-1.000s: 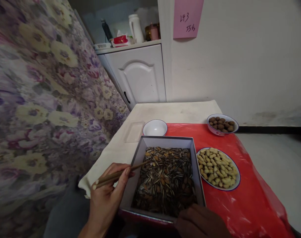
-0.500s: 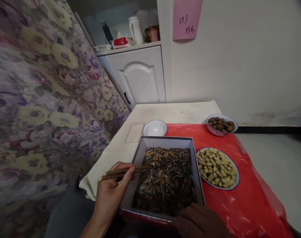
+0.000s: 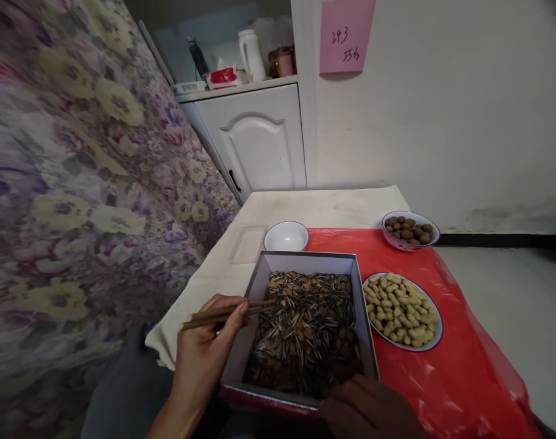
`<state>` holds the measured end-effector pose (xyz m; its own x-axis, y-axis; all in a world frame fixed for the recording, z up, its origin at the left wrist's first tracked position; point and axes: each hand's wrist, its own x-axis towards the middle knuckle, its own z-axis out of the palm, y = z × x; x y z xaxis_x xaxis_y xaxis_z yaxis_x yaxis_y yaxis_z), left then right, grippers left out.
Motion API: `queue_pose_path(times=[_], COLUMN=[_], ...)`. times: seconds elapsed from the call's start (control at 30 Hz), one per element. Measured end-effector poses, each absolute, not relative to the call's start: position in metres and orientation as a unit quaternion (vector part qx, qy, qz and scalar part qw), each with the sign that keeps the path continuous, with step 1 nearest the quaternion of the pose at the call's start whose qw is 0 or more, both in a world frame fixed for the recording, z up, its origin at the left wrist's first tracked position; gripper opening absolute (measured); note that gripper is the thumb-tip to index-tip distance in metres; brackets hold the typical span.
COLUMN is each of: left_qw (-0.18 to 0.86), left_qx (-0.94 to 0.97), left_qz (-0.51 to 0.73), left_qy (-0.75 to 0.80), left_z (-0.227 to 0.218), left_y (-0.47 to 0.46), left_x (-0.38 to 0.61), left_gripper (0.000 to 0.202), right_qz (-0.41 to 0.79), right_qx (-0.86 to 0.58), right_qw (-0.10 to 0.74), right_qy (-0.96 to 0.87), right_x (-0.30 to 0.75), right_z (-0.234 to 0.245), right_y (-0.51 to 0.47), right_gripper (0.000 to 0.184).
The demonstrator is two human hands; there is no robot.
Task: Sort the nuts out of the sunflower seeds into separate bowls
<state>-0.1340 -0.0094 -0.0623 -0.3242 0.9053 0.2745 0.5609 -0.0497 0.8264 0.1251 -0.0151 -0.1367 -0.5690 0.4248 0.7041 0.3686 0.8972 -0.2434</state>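
Observation:
My left hand (image 3: 205, 360) is closed on a pair of wooden chopsticks (image 3: 227, 312), their tips reaching over the left wall of a grey box (image 3: 269, 268). The box is filled with striped sunflower seeds mixed with brown nuts (image 3: 308, 332). My right hand (image 3: 369, 408) rests at the box's near right corner, dark in shadow; its fingers curl against the rim, and I cannot see whether it grips it.
An empty white bowl (image 3: 286, 235) stands behind the box. A plate of peanuts (image 3: 402, 310) lies to its right, a bowl of brown nuts (image 3: 410, 228) farther back. Red plastic sheet (image 3: 452, 378) covers the table. Floral fabric (image 3: 77, 183) hangs left; a white cabinet (image 3: 255, 137) stands behind.
The chopsticks have levelled out and their tips shifted slightly within the box's left side. My right hand has stayed put.

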Motion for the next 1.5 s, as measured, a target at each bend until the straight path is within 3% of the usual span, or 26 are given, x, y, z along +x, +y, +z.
queue_pose_path(times=[0.73,1.0,1.13,1.27,1.5], left_qw=[0.155,0.121,0.097,0.104,0.176], left_qx=[0.602,0.610,0.636,0.673,0.718], left_qz=[0.419,0.436,0.449,0.466,0.470], left_qy=[0.662,0.651,0.620,0.565,0.481], left_z=[-0.071,-0.047,-0.022,-0.003,-0.011], left_y=[-0.009,-0.022,-0.031,-0.027,0.009], left_x=[-0.136,-0.130,-0.108,-0.071,-0.006], left_gripper=[0.018,0.014,0.008,0.006,0.008], right_qz=[0.034,0.050,0.042,0.035,0.002], right_qx=[-0.228,-0.232,-0.235,-0.235,-0.252], right_qw=[0.407,0.427,0.447,0.425,0.429], right_qy=[-0.884,-0.873,-0.862,-0.873,-0.867], right_x=[0.125,0.121,0.119,0.118,0.111], right_z=[-0.141,-0.133,-0.128,-0.129,-0.145], right_y=[-0.016,-0.016,-0.016,-0.015,-0.011], right_gripper=[0.021,0.023,0.025,0.016,0.020])
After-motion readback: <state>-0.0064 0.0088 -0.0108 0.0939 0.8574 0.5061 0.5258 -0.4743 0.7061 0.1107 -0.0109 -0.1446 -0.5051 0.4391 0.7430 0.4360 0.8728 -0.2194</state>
